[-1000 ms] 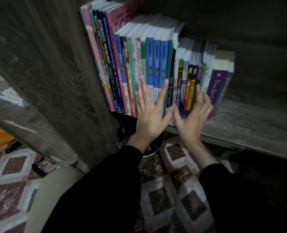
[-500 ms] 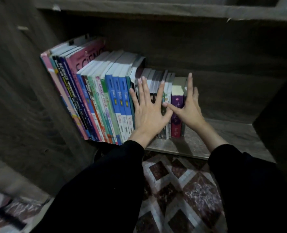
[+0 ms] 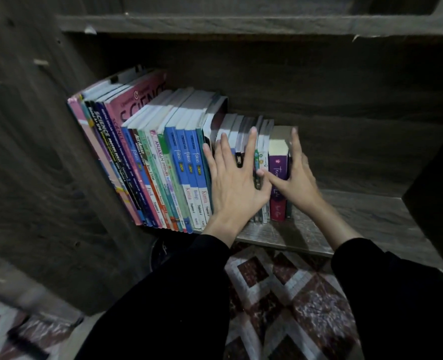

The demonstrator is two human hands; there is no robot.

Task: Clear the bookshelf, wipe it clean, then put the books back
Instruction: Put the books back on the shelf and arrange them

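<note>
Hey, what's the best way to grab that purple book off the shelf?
Probably pinch the purple book across its spine near the top, coming from the front and right: it stands upright, spine outward, packed on its left, near the row's right end where the shelf leaves finger room.

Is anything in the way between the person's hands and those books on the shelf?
Nothing visible. The left hand lies flat on the book spines, and the right hand touches the purple book at the row's right end.
</note>
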